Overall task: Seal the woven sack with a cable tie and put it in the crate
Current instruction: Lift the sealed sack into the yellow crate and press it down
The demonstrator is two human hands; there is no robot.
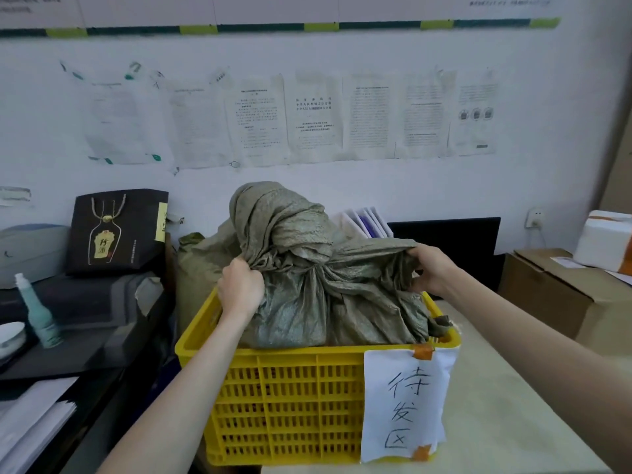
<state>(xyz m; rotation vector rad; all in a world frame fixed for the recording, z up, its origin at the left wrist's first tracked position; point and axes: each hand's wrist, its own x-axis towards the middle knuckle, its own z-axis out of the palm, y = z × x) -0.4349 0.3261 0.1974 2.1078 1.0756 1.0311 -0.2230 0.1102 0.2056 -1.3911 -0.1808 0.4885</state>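
Note:
A grey-green woven sack (307, 302) sits inside a yellow slatted crate (284, 405) on the table, its gathered neck cinched at the middle and the loose top flopping upward. I cannot make out the cable tie itself among the folds. My left hand (241, 289) grips a bunch of the sack's fabric at its left side, above the crate's left rim. My right hand (432, 268) pinches the fabric at the sack's right side, above the far right corner.
A handwritten paper label (407, 405) is taped to the crate's front. Another woven sack (191, 265) stands behind the crate. A black gift bag (116, 230) and a spray bottle (37, 313) are on the left, cardboard boxes (561, 295) on the right, the wall close behind.

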